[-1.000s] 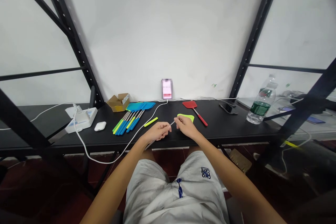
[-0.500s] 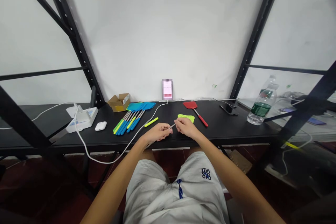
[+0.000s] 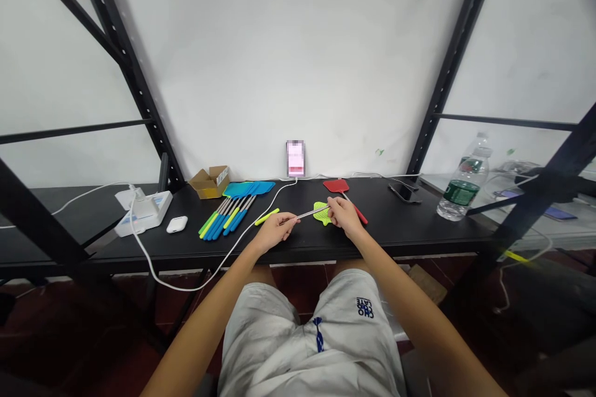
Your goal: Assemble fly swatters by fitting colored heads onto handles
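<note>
Between my two hands stretches a thin metal rod [image 3: 313,212], held above the front part of the black table. My left hand [image 3: 274,231] is closed around its left end, and my right hand [image 3: 345,216] pinches the other end. Just behind the rod lies a yellow-green fly swatter head [image 3: 322,214], partly covered by the rod and right hand. A loose yellow-green handle [image 3: 267,217] rests beyond my left hand. Farther right is a red fly swatter [image 3: 337,186], its grip partly hidden by my right hand.
Several blue and green fly swatters [image 3: 242,198] lie at left beside a small cardboard box [image 3: 209,182]. A white cable [image 3: 233,252] loops over the table edge from a power strip [image 3: 148,214]. A propped phone [image 3: 295,158], another phone [image 3: 405,193] and bottles [image 3: 460,192] stand or lie around.
My right hand has moved right and my left hand slightly left, so more of the rod shows between them. The yellow-green swatter head is more exposed.
</note>
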### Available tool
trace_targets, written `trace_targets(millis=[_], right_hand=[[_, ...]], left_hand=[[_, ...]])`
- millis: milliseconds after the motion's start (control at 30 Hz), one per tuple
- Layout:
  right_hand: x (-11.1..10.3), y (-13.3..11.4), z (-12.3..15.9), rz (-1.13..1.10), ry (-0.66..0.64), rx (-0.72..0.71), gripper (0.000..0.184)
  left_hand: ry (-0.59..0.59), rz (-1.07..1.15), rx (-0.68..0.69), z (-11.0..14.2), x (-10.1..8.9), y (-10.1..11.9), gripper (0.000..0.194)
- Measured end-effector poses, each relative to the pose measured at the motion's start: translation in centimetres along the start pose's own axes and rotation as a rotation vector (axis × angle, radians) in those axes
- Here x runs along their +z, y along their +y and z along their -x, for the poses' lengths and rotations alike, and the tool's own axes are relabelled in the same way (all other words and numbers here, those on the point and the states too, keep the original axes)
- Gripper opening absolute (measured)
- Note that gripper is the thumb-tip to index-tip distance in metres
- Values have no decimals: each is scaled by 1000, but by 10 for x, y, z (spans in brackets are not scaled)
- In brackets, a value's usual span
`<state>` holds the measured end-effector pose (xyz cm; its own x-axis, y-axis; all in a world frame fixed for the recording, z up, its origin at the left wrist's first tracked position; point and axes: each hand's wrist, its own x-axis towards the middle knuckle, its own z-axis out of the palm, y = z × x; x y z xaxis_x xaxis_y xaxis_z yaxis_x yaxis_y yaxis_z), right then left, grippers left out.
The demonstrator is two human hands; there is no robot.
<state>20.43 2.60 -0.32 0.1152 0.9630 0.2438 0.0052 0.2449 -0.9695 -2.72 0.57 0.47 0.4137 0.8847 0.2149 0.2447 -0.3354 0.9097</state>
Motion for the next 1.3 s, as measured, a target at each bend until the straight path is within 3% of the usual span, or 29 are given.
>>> trace_targets(millis=[133, 400, 533, 633, 700, 833, 967, 1133, 1300], right_hand=[[1, 2, 1, 12, -90, -8, 37], [-3, 1, 0, -98, -146, 20, 41], [-5, -1, -2, -230, -150, 18, 40], [-9, -1, -6, -341, -51, 31, 42], [-12, -1, -10, -381, 36, 33, 43], [-16, 0, -14, -439, 166, 17, 44], [-17, 2, -15, -501, 192, 33, 43], [-19, 5, -16, -542, 187, 54, 39], [-19, 5, -15, -548, 197, 53, 37]], left_hand=[[25, -72, 15, -2, 2, -3, 40], [88, -95, 9, -2, 4, -2, 37], [238, -279, 169, 3, 3, 8, 32], [371, -543, 351, 4, 1, 9, 36], [366, -728, 415, 3, -2, 3, 43], [262, -928, 292, -5, -6, -17, 48], [216, -998, 156, -9, -7, -28, 40], [258, -999, 166, -9, -10, -25, 27], [322, -902, 205, -9, -14, -27, 37]])
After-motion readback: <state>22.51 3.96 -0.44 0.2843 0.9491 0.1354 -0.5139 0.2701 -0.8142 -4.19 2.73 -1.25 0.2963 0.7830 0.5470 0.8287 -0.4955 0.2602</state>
